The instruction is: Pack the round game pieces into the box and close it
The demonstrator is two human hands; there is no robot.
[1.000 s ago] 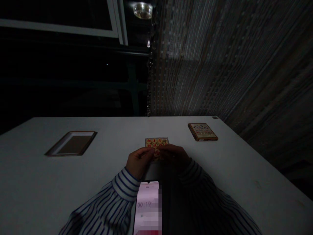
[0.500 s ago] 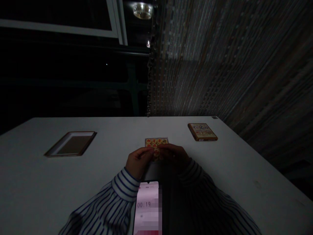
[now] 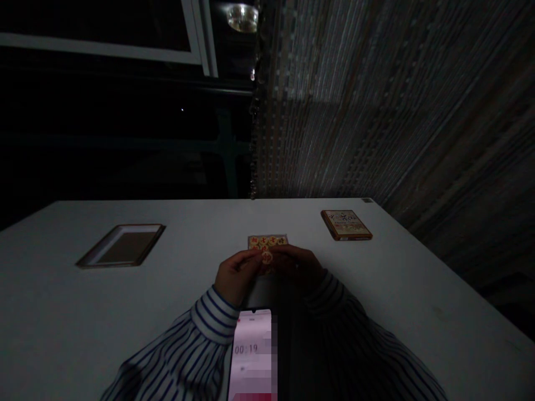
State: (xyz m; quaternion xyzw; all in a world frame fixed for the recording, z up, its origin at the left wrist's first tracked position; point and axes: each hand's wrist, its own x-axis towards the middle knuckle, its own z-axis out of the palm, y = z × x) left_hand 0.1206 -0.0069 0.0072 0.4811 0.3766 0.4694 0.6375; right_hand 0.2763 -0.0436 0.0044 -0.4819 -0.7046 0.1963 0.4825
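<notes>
A round xiangqi piece (image 3: 267, 257) with a red character is held between the fingertips of both hands. My left hand (image 3: 236, 274) is closed, with thumb and forefinger at the piece's left edge. From the other side my right hand (image 3: 300, 266) pinches toward it, its fingers partly lost in shadow. Just behind the fingers lies a small clear tray of xiangqi pieces (image 3: 263, 240), their characters red and dark. The hands cover the near part of this tray.
On the white table (image 3: 200, 223), an open shallow box (image 3: 98, 259) lies at left and a printed box (image 3: 346, 224) at right. A lit phone (image 3: 251, 365) showing 00:19 sits below my hands. A bead-string curtain (image 3: 317, 139) hangs behind.
The piece between my fingertips has shifted up slightly and shows more clearly apart from the others in the tray. Both hands stay almost in place.
</notes>
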